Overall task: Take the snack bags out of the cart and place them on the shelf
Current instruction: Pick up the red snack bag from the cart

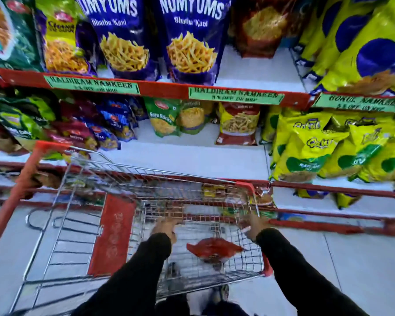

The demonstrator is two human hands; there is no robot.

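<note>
Below, both hands inside wire cart, crinkled red bag

The cart was silver wire with red corners and a red handle; a red panel stood inside it. A red bag lay in its basket. Both sleeves were black. The shelf edges were red, with pale green labels lettered in dark print, and the boards white. Two Numyums bags were deep blue with white lettering and pictured yellow sticks. The bags at right were yellow with green patches; those above them were yellow with blue discs. The floor was pale grey.
</note>
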